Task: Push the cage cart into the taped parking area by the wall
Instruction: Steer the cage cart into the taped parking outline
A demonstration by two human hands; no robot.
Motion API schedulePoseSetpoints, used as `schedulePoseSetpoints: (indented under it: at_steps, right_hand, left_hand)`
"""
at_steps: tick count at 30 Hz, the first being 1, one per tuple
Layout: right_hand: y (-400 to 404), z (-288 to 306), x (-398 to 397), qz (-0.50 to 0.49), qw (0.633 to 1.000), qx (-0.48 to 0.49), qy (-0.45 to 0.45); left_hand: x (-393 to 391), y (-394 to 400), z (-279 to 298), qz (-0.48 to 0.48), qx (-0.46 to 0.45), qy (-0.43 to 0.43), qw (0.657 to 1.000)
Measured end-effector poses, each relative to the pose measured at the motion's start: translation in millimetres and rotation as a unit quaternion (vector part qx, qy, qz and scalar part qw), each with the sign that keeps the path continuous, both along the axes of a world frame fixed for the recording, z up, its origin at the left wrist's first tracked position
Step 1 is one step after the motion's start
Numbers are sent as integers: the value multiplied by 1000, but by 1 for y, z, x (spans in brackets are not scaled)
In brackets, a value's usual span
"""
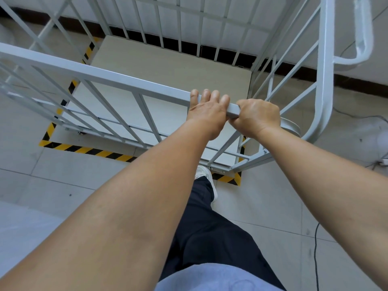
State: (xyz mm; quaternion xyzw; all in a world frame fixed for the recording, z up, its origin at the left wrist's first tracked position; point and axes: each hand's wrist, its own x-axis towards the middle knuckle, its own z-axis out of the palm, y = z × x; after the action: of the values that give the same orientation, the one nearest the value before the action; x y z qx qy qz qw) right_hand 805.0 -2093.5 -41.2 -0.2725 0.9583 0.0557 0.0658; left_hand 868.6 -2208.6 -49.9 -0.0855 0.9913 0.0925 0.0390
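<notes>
I see cage cart (172, 66) standing inside taped parking area (88, 151), far side against wall (210, 9). Both hands on near top rail (105, 75) at its right end. Left hand (206, 115) lies over rail, fingers hooked across top. Right hand (257, 116) just beside it, touching, curled round rail's end. Cart floor (168, 80) below and ahead of grip. My shoe (206, 175) at tape's near edge, by cart's near right corner

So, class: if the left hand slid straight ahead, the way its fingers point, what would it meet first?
The left hand already grips the cart's top rail; beyond lies open cage space, then probably the far bars.
</notes>
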Motion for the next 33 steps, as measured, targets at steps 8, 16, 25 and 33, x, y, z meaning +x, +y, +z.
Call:
schedulePoseSetpoints:
  at_steps: [8, 16, 25, 33]
  right_hand:
    - [2, 0, 1, 8, 1000, -14, 4]
    - [2, -2, 1, 14, 1000, -23, 14]
    - [5, -4, 1, 14, 999, -34, 16]
    - [13, -9, 2, 15, 998, -47, 30]
  left_hand:
    - [0, -1, 0, -9, -26, 8, 1000]
    - [1, -3, 4, -27, -54, 5, 998]
    - [0, 0, 4, -17, -61, -4, 998]
    - [2, 5, 4, -16, -53, -5, 998]
